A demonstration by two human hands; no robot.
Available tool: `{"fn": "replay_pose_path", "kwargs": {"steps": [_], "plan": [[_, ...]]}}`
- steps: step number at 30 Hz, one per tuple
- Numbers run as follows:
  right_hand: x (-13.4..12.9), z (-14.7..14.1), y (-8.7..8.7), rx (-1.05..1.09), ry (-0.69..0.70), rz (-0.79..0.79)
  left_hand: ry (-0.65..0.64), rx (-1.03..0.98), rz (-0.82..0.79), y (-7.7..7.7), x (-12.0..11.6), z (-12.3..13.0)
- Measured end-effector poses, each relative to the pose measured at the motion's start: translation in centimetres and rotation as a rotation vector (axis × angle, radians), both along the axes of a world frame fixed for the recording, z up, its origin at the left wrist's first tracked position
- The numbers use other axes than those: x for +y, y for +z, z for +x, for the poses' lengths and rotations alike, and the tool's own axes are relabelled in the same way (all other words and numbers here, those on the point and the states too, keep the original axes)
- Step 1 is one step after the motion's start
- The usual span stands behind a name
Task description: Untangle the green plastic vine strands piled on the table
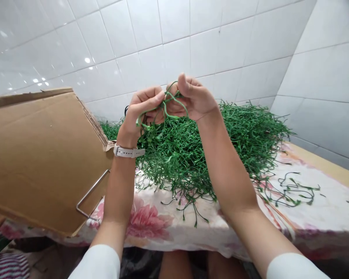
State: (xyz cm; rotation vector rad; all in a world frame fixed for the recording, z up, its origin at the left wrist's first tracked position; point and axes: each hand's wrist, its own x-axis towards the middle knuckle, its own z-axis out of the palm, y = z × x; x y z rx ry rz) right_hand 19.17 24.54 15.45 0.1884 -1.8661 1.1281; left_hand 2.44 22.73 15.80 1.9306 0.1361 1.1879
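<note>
My left hand (pixel 139 110), with a pale strap on its wrist, is closed in a pinch on a few thin green stems (pixel 171 115) that look like plastic plant stems. Close beside it, my right hand (pixel 196 97) has its fingers curled round the same stems, thumb pointing up. Curled ends dangle between and below both hands. Under and behind them spreads a large tangled pile of green stems (pixel 177 149) on the table. The fingertips of my right hand are partly hidden by the stems.
A cardboard box (pixel 43 155) stands tilted at the left, with a bent metal wire frame (pixel 88 197) near it. Loose stems (pixel 299 192) lie on the flowered tablecloth (pixel 151 219) at right. White tiled walls (pixel 221 46) rise behind. Another person's striped clothing (pixel 11 266) shows at lower left.
</note>
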Motion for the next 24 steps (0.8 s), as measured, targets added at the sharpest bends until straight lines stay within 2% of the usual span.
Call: {"fn": "replay_pose_path", "kwargs": {"steps": [2,4,7,11,13,16,19,22,24], "plan": [[-0.1,-0.6,-0.2,0.008,0.051,0.017,0.008,0.083,0.007,0.1,-0.5,-0.7],[-0.1,-1.4,-0.3,0.017,0.067,0.018,0.067,0.104,0.015,0.4,-1.1,-1.6],[0.4,-2.8,-0.6,-0.009,0.098,0.03,0.084,0.135,0.043,1.1,-1.8,-3.2],[1.1,-4.0,-0.9,-0.078,0.169,0.089,0.069,0.335,0.104,2.1,-2.0,-5.1],[1.3,-4.2,-1.0,-0.088,0.175,0.086,0.035,0.365,0.143,2.0,-1.6,-5.5],[1.2,-4.3,-1.0,-0.013,0.158,0.018,-0.012,0.143,0.185,0.9,-0.3,-4.5],[0.6,-4.4,-0.6,0.112,0.186,-0.018,-0.053,-0.191,0.046,-0.4,1.1,-2.3],[-0.6,-4.5,0.4,0.3,0.311,0.064,-0.088,-0.437,-0.066,-1.0,1.7,-0.1],[-1.5,-4.4,0.9,0.363,0.425,0.138,-0.074,-0.477,-0.104,-1.0,1.3,0.8]]}}
